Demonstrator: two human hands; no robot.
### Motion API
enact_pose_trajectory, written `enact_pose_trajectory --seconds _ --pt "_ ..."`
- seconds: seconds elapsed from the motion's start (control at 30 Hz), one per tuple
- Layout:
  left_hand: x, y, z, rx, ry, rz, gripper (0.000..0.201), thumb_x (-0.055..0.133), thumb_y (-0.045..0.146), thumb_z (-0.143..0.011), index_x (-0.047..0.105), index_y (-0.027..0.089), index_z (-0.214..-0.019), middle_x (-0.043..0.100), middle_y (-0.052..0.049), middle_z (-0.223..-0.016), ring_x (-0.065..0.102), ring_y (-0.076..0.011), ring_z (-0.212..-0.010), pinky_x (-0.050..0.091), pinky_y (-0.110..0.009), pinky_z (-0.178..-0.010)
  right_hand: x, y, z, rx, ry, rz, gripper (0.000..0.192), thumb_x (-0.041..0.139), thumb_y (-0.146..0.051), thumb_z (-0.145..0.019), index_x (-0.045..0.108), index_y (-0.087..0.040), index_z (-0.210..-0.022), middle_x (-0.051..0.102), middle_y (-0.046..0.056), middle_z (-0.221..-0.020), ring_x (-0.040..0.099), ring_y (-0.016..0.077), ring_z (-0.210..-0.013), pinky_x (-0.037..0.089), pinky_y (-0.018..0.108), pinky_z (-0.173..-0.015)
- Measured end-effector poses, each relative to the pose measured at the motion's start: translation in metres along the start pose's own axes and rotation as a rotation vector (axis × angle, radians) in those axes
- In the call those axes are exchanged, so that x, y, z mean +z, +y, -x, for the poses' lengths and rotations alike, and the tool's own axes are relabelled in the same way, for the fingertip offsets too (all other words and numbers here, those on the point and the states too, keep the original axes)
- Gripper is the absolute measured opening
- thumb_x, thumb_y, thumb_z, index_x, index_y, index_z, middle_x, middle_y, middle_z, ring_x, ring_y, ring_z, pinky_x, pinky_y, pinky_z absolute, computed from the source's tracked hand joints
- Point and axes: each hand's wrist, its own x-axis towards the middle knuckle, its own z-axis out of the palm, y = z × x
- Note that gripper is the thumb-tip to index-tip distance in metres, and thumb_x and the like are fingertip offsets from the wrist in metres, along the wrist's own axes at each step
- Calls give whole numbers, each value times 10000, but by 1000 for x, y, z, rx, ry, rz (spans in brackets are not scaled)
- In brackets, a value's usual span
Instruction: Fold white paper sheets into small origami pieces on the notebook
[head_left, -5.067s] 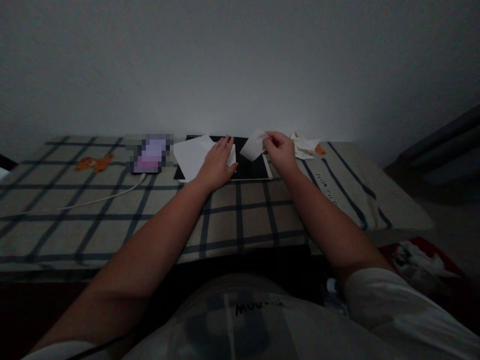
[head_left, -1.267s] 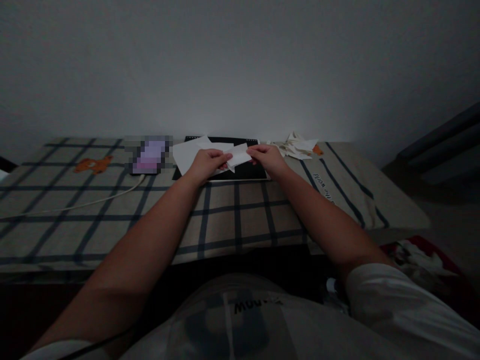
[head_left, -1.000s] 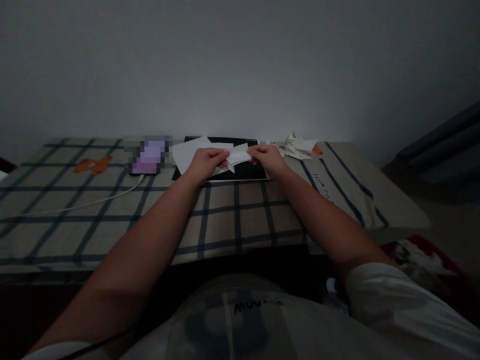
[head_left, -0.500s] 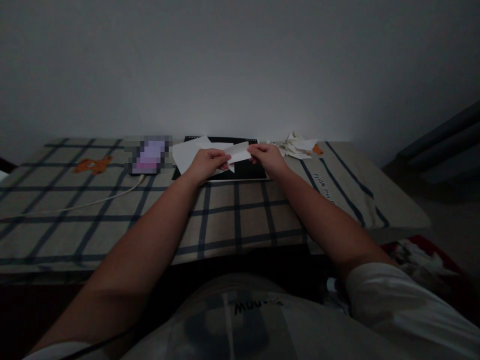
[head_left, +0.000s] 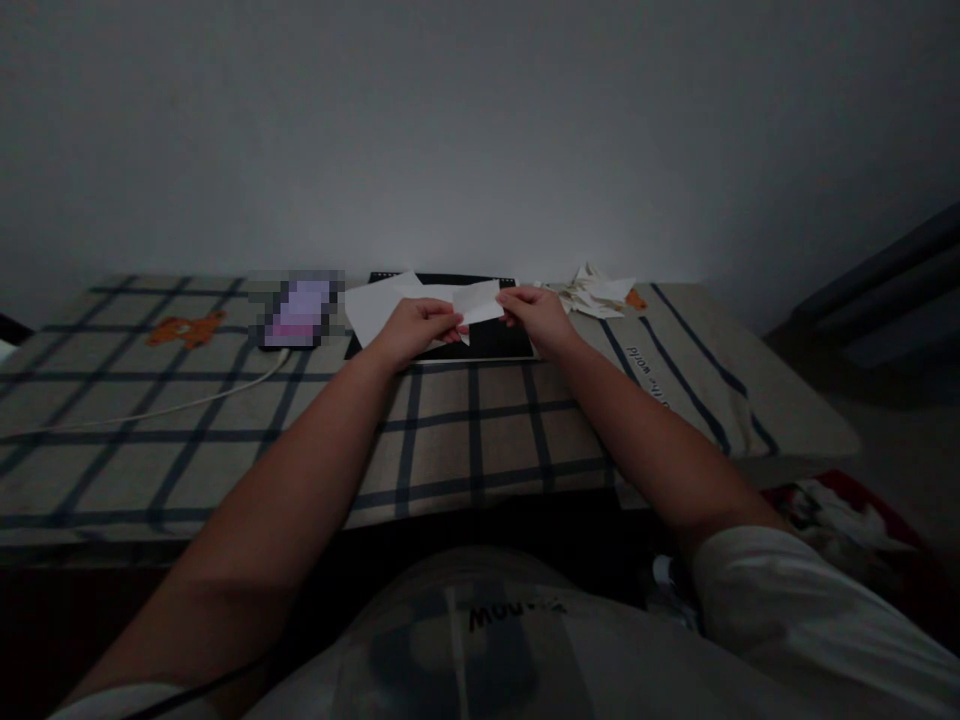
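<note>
The left hand (head_left: 409, 328) and the right hand (head_left: 538, 316) each pinch one end of a small white paper slip (head_left: 478, 301), held between them just above a black notebook (head_left: 501, 340). A larger white sheet (head_left: 379, 305) lies on the notebook's left part. Far right sits a heap of paper scraps (head_left: 596, 293); left, a phone (head_left: 300, 309) with its cable (head_left: 172, 405), all on the checked cloth (head_left: 465, 430).

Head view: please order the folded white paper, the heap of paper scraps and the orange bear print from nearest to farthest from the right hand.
1. folded white paper, pinched by the right hand.
2. heap of paper scraps, to its right.
3. orange bear print, far left on the cloth.
</note>
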Motion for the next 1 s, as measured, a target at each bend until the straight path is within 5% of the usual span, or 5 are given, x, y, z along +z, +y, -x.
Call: enact_pose_trajectory --seconds 0.33,0.57,1.0 --pt "1 4 0 71 148 22 237 845 339 -874 821 115 -949 764 -43 -726 726 -149 -688 653 -287 -770 -1 0 2 -15 -20 112 116 815 -299 -882 845 -189 -904 747 11 -751 595 124 -646 511 287 -672" --pt "4 4 1 18 142 104 207 833 308 -864 821 112 -928 771 -46 -743 755 -163 -721 681 -337 -841 -3 0 1 -12 -37 111 96 805 -282 -877 849 -198 -892 773 28 -803 611 130 -674 537 294 -687" --pt "0 2 6 45 -8 117 571 860 295 -852 753 122 -1385 832 -105 -1017 803 -181 -849 683 -363 -921 -7 3 -1 6 -11 103 81 815 -280 -852 831 -204 -877 784 26 -818 609 134 -672 531 286 -670"
